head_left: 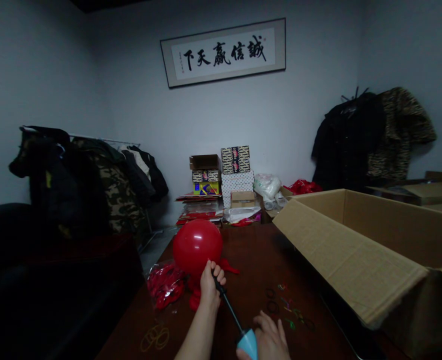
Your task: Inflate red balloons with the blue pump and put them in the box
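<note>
Left hand [212, 285] clamped on the black end of a pump [233, 315], red balloon [197, 246] just beyond, right hand [269, 337] clasping blue handle [248, 344], fingers slightly apart

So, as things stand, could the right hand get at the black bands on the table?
Probably yes: the right hand is close to the black bands, and nothing on the table stands between. It is at the pump's blue handle, though, so might have to leave that first.
</note>
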The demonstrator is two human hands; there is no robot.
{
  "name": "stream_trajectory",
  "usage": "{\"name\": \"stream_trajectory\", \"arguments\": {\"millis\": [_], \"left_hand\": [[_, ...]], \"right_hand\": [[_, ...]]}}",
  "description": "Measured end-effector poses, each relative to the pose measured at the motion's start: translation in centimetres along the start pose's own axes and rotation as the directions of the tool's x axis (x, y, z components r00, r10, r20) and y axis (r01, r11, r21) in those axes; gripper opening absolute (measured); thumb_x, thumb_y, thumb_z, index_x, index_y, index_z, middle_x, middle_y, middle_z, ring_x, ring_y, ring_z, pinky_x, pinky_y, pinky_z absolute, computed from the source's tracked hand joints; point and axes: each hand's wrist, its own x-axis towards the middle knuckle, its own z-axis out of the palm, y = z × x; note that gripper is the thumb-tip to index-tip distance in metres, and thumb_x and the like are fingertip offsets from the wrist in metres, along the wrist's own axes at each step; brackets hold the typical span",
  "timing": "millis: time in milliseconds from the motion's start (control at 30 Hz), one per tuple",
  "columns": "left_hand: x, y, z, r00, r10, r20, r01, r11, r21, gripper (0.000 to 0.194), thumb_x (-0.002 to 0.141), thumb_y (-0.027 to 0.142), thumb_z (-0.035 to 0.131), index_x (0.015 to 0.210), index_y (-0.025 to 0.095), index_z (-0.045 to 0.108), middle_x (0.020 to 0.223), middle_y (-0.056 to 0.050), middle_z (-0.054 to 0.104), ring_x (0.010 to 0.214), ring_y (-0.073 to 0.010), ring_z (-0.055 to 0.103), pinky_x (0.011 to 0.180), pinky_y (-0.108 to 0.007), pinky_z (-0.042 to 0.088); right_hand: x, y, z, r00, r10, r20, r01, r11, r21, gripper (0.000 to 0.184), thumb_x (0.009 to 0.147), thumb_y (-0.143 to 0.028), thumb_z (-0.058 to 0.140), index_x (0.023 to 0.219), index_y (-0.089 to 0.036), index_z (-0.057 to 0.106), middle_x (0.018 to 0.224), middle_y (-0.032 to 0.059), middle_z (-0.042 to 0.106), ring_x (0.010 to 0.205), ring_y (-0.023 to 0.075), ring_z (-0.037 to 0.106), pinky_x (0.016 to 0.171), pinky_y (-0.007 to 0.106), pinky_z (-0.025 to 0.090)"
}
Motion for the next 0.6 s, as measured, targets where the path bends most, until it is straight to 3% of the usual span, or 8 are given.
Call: {"name": "stream_trajectory", "arguments": {"millis": [100, 233, 333, 600], "left_hand": [[-1.0, -1.6, 0.6, 0.999, -0.038, 0.001, 0.038, 0.999, 0.020, 0.039, 0.071, 0.045, 0.068, 0.067, 0.021, 0.037, 0.047, 0.010, 0.032, 0.035, -0.0041, 0.028, 0.036, -0.018, 0.016], [-2.1, -3.4, 1.3, 0.996, -0.091, 0.004, 0.090, 0.992, 0.093, 0.044, 0.067, 0.052, 0.068, 0.068, 0.022, 0.037, 0.048, 0.010, 0.034, 0.035, -0.0052, 0.031, 0.037, -0.020, 0.023], [-2.4, -4.0, 1.1, 0.993, -0.115, 0.000, 0.114, 0.982, 0.152, 0.047, 0.065, 0.057, 0.067, 0.068, 0.022, 0.036, 0.047, 0.010, 0.036, 0.035, -0.0062, 0.032, 0.038, -0.022, 0.027], [-2.4, -5.4, -0.3, 0.988, -0.145, -0.048, 0.151, 0.973, 0.177, 0.049, 0.063, 0.060, 0.066, 0.067, 0.023, 0.034, 0.045, 0.010, 0.034, 0.032, -0.0055, 0.028, 0.035, -0.021, 0.016]], "right_hand": [[1.1, -1.2, -1.3, 1.000, 0.013, -0.028, -0.013, 1.000, 0.012, 0.049, 0.078, -0.050, 0.047, 0.106, -0.014, 0.065, 0.129, 0.0142, 0.055, 0.132, 0.0318, 0.035, 0.111, 0.053, 0.014], [2.6, -2.0, -1.8, 0.998, 0.043, -0.055, -0.043, 0.999, 0.010, 0.050, 0.082, -0.048, 0.040, 0.111, -0.013, 0.062, 0.129, 0.0145, 0.054, 0.130, 0.0309, 0.037, 0.110, 0.053, 0.018], [2.9, -1.8, -1.1, 0.997, 0.047, -0.063, -0.046, 0.999, 0.010, 0.050, 0.084, -0.050, 0.038, 0.109, -0.014, 0.063, 0.127, 0.0141, 0.056, 0.128, 0.0312, 0.040, 0.109, 0.054, 0.019], [1.7, -0.7, 1.1, 0.995, 0.096, -0.024, -0.098, 0.993, -0.062, 0.054, 0.083, -0.051, 0.039, 0.113, -0.011, 0.061, 0.127, 0.0172, 0.056, 0.127, 0.0326, 0.041, 0.107, 0.054, 0.024]]}}
